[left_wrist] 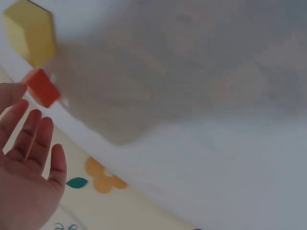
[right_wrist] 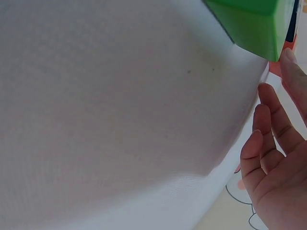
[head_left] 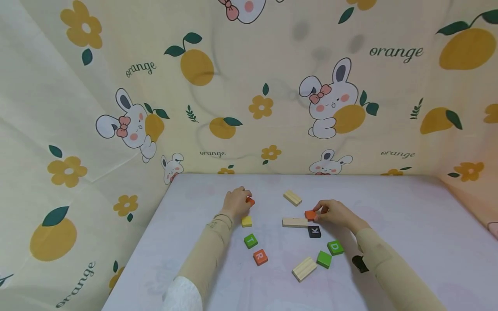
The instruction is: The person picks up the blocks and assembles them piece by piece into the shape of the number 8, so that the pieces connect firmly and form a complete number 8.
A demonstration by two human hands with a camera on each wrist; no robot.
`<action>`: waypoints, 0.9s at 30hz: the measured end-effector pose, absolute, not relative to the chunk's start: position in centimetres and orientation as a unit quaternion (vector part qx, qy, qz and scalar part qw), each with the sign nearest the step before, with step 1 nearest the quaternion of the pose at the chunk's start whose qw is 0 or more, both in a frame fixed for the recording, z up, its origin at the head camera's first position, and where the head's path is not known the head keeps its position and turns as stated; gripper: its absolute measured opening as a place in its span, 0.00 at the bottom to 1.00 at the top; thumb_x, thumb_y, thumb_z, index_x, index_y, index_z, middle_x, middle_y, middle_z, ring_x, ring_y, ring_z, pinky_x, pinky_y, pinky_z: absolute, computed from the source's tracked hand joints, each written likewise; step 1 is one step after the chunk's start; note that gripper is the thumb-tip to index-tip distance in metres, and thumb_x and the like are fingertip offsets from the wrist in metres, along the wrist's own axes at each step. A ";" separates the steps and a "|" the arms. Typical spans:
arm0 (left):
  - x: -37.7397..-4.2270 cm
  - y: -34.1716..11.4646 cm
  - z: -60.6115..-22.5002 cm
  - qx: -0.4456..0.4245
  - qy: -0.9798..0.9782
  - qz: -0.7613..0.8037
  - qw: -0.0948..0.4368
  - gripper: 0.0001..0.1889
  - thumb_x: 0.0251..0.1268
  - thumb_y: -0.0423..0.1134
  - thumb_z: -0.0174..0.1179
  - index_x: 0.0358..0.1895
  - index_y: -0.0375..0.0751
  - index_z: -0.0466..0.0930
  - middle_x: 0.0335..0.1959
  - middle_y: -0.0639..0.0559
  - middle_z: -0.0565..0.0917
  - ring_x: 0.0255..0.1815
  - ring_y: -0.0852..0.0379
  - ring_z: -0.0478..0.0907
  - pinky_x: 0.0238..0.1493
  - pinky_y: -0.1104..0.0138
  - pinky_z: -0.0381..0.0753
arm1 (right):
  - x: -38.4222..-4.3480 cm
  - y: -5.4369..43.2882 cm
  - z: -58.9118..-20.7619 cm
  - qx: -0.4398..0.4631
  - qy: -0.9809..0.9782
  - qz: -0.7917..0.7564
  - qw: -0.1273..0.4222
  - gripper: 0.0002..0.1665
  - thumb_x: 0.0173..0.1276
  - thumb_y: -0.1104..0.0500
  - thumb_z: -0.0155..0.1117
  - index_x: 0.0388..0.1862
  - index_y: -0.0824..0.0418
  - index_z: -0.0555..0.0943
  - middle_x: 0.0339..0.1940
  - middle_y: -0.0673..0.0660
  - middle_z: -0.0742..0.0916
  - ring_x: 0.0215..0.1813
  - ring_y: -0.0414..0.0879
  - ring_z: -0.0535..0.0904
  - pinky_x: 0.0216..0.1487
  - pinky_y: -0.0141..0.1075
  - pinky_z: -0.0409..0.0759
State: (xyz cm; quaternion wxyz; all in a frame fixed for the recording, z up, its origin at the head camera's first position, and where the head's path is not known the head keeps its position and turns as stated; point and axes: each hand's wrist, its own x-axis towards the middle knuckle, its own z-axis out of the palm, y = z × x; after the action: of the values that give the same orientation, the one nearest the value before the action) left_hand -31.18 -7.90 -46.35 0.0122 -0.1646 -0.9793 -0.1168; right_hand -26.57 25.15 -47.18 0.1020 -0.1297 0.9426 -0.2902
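My left hand (head_left: 235, 202) pinches a small orange block (head_left: 250, 201) at the back left of the table, its fingers partly covering it. In the left wrist view the thumb lies against this orange block, beside a yellow block (left_wrist: 29, 33). Farther right, my right hand (head_left: 334, 214) holds another orange block (head_left: 310, 215) by its right edge between thumb and fingers. That block sits at the right end of a long wooden plank (head_left: 294, 222), just behind a black block marked K (head_left: 314, 232). A green block (right_wrist: 254, 28) hides part of it in the right wrist view.
Toward me on the left are a green T block (head_left: 250, 241) and an orange R block (head_left: 260, 257). A green D block (head_left: 335, 247), a plain green block (head_left: 324, 259) and a wooden block (head_left: 304, 269) lie front right. Another wooden block (head_left: 292, 198) lies behind.
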 end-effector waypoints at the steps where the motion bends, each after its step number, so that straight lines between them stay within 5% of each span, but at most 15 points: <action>1: -31.2 -8.1 -46.4 -0.162 -0.980 -0.112 0.008 0.14 0.60 0.39 0.57 0.50 0.46 0.80 0.48 0.48 0.80 0.48 0.50 0.77 0.50 0.54 0.71 | -26.6 25.2 -47.2 -0.133 0.943 -0.289 0.101 0.16 0.58 0.54 0.68 0.44 0.59 0.81 0.30 0.54 0.80 0.33 0.45 0.71 0.34 0.35 0.68; 9: -31.4 -8.9 -46.6 -0.156 -0.983 -0.096 -0.001 0.19 0.58 0.35 0.56 0.54 0.50 0.78 0.50 0.48 0.80 0.51 0.49 0.77 0.52 0.53 0.72 | -26.6 25.3 -47.2 -0.134 0.942 -0.288 0.104 0.16 0.58 0.53 0.68 0.44 0.58 0.80 0.30 0.54 0.80 0.33 0.45 0.71 0.35 0.35 0.68; 17: -31.6 -8.8 -46.9 -0.168 -0.982 -0.090 0.008 0.14 0.63 0.34 0.53 0.49 0.51 0.82 0.41 0.49 0.82 0.44 0.51 0.78 0.50 0.53 0.73 | -26.6 25.2 -47.1 -0.123 0.944 -0.286 0.112 0.17 0.58 0.53 0.68 0.45 0.58 0.80 0.33 0.55 0.81 0.36 0.47 0.72 0.36 0.37 0.69; 27: -31.6 -8.9 -46.7 -0.155 -0.976 -0.153 -0.029 0.12 0.62 0.38 0.58 0.48 0.46 0.83 0.47 0.48 0.83 0.53 0.49 0.78 0.57 0.49 0.69 | -26.5 25.2 -47.0 -0.117 0.942 -0.293 0.113 0.16 0.58 0.54 0.68 0.44 0.57 0.81 0.33 0.55 0.80 0.35 0.47 0.71 0.35 0.36 0.69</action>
State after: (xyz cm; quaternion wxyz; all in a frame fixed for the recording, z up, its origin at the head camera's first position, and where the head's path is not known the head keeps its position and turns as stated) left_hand -31.62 -8.94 -46.70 -0.0290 -0.1554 -0.9756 -0.1526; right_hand -26.48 25.17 -47.04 0.1134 -0.1174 0.9422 -0.2927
